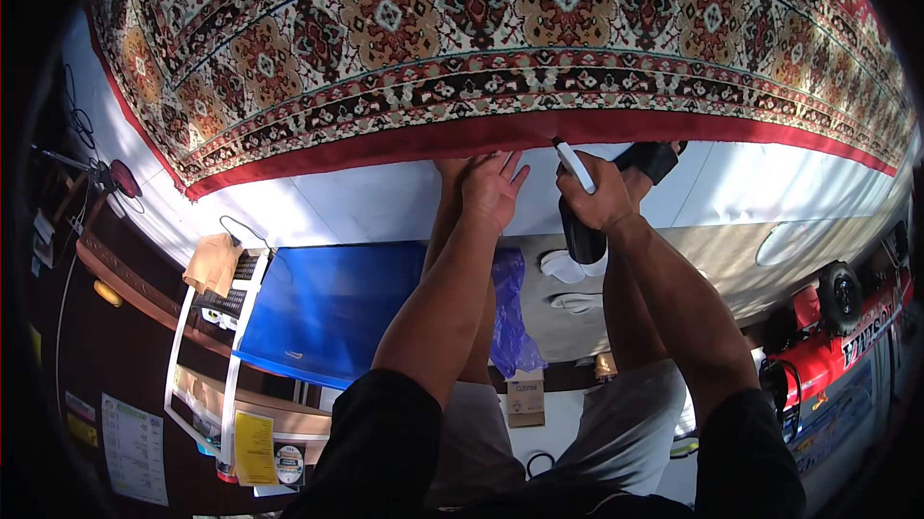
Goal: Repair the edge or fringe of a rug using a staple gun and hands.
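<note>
A patterned carpet [568, 0] with a plain red border spans the top of the view. My left hand [493, 194] is at the border's near edge, fingers apart and nothing in them. Beside it on the right, my right hand [599, 200] is wrapped round what looks like a spray bottle [583, 238], with a black body and a white head. The white head's dark tip points at the red border, close to it. The fingers behind the bottle are partly hidden. My foot in a black sandal [653, 162] stands just right of that hand.
A blue panel [327, 307] and a white frame [231, 365] stand at the left. Purple plastic [515, 317] and white slippers [568, 267] lie between my legs. A red machine with a black wheel [840, 293] is at the right. Pale floor [356, 206] borders the carpet.
</note>
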Available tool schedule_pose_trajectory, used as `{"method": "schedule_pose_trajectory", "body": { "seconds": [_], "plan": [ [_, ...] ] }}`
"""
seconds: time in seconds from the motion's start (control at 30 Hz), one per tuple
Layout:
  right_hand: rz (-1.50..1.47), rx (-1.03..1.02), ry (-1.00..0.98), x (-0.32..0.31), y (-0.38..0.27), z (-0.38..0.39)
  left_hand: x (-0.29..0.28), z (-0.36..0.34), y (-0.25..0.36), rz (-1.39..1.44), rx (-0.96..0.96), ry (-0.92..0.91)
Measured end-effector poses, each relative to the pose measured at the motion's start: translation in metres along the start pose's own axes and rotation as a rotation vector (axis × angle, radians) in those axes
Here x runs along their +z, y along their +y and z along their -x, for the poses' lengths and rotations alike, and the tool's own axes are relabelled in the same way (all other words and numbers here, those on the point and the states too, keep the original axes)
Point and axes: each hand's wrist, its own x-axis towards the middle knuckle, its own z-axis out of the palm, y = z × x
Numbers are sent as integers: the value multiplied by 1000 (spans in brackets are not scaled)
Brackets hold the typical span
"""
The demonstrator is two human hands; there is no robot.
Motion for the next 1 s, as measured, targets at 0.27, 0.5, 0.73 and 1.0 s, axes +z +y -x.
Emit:
{"method": "schedule_pose_trajectory", "body": {
  "seconds": [0.27,0.5,0.73,1.0],
  "plan": [
    [199,-227,-74,-23,-6,-1,17,7,-1,-41,63,127],
    [230,-410,36,-35,20,4,19,14,-7,-104,199,117],
    [139,-328,85,-81,25,33,18,22,-4,-125,223,109],
    [389,-167,30,-137,54,42,27,-5,5,91,52,179]
  ]
}}
